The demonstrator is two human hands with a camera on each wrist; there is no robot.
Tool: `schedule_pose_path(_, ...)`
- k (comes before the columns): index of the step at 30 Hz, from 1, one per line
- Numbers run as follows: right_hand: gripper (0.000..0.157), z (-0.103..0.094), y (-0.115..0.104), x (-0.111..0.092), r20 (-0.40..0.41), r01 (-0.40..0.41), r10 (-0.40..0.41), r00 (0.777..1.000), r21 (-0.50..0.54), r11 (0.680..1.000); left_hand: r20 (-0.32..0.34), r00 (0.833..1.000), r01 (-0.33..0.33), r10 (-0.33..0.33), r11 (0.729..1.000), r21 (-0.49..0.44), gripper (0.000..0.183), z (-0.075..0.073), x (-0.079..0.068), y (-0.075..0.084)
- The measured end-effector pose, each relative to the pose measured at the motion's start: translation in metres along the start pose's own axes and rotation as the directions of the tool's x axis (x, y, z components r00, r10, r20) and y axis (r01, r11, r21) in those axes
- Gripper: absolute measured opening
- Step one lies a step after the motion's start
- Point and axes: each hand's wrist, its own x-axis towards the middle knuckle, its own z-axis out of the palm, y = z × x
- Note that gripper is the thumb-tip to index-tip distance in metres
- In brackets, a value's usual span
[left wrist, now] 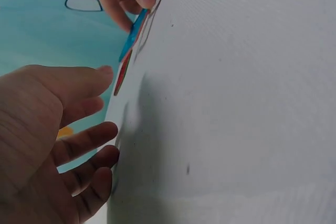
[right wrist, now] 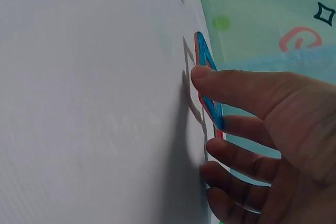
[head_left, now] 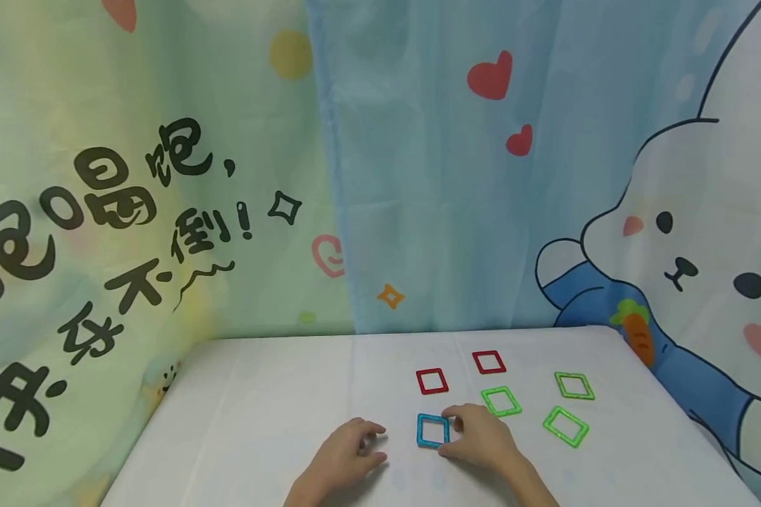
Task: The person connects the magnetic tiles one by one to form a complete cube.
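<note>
A blue square frame [head_left: 421,431] is at the front middle of the white table [head_left: 260,401]. My right hand [head_left: 482,440] pinches its right side between thumb and fingers. In the right wrist view the blue frame [right wrist: 212,111] shows a reddish edge, and its shadow lies apart from it on the table. To the left, my left hand [head_left: 345,458] holds nothing; its fingers are loosely bent and spread, a short way from the blue frame. In the left wrist view the left hand [left wrist: 58,129] has its thumb and fingers apart.
Behind the blue frame lie two red square frames, one nearer [head_left: 420,382] and one farther [head_left: 476,363]. A green frame [head_left: 494,389] lies beyond my right hand; two more green frames [head_left: 559,436] are farther right. A printed curtain [head_left: 418,211] hangs along the table's back edge.
</note>
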Motion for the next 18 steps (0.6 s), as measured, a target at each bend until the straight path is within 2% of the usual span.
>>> schedule_pose_path(5, 0.050, 0.002, -0.004, -0.008, 0.026, -0.026, 0.026, 0.999, -0.014, 1.000, 0.046, 0.999, -0.005, 0.007, 0.999, -0.039, 0.038, 0.008, 0.004, 0.005)
schedule_pose_path(12, 0.050, 0.010, -0.018, -0.001, 0.053, 0.048, -0.049, 0.997, 0.025, 0.999, 0.050, 0.997, 0.060, -0.058, 0.998, -0.033, 0.045, 0.000, 0.007, 0.005)
schedule_pose_path(18, 0.051, 0.016, -0.026, 0.002, 0.068, 0.069, -0.071, 0.995, 0.024, 0.997, 0.053, 0.997, 0.058, -0.057, 0.998, -0.021, 0.052, 0.001, 0.010, 0.005)
